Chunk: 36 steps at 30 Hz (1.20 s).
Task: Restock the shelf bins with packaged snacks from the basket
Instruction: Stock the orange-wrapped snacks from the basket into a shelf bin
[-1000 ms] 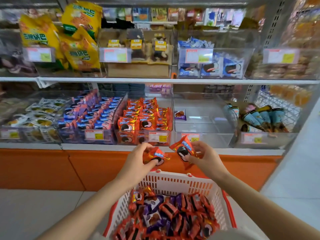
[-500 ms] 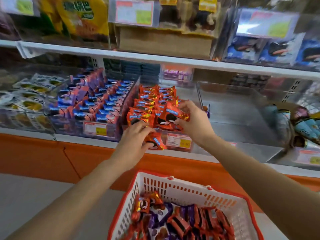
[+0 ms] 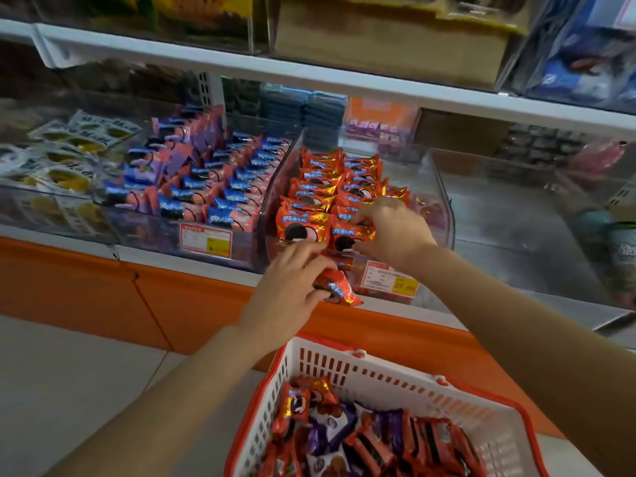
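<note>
- right now the right hand (image 3: pixel 395 232) at frame centre pinches a red snack packet (image 3: pixel 349 235) between thumb and fingers at the front row of the clear bin (image 3: pixel 445 215)
- just below it the left hand (image 3: pixel 292 287) grips a second red packet (image 3: pixel 339 290) in front of the bin's price label (image 3: pixel 392 282)
- the basket (image 3: pixel 344 366) at lower right holds more red and purple packets
- white shelf (image 3: pixel 192 266), orange base panel (image 3: pixel 86 287), pale floor (image 3: pixel 69 373) at left

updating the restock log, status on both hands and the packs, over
left grip holds loose orange pack, not yet in. right grip pinches front-row orange pack inside clear bin. nothing in the way.
</note>
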Each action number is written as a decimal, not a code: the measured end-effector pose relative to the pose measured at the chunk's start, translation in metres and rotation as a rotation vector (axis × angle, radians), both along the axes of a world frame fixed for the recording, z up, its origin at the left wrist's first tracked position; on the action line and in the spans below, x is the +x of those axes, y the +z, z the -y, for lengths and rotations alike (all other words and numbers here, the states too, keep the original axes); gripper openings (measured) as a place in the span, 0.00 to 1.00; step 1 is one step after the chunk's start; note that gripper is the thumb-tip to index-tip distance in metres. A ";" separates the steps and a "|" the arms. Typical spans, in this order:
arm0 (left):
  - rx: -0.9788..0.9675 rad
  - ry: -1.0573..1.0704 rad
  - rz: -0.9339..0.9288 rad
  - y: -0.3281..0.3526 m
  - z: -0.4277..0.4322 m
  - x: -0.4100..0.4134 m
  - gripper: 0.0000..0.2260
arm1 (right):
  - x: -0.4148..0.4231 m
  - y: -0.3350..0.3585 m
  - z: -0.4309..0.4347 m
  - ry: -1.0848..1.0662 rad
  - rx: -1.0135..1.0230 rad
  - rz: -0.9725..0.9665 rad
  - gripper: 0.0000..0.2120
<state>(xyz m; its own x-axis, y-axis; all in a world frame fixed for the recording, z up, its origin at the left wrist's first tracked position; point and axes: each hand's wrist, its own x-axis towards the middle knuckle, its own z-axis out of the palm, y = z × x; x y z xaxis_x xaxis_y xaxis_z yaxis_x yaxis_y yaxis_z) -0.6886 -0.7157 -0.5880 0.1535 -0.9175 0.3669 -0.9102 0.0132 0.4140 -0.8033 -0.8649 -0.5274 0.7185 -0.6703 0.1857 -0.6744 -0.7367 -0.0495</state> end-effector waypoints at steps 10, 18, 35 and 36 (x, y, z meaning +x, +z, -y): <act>-0.091 0.043 -0.379 0.007 -0.009 0.000 0.17 | -0.022 0.007 -0.044 0.056 0.100 0.387 0.16; -0.198 0.040 -0.773 0.014 -0.006 -0.021 0.23 | -0.045 -0.002 -0.071 0.080 0.558 0.531 0.14; -0.114 0.205 0.287 -0.023 0.000 0.002 0.28 | -0.018 -0.006 -0.016 0.072 0.277 0.230 0.14; -0.114 0.206 0.292 -0.023 0.001 0.001 0.29 | -0.019 -0.008 -0.016 0.084 0.234 0.198 0.12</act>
<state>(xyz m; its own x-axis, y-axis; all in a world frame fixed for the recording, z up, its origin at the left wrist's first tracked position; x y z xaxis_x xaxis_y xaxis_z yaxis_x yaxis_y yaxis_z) -0.6872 -0.7164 -0.6111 0.2042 -0.8288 0.5210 -0.9781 -0.1513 0.1428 -0.8219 -0.8493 -0.5357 0.7383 -0.6513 0.1752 -0.5722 -0.7424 -0.3485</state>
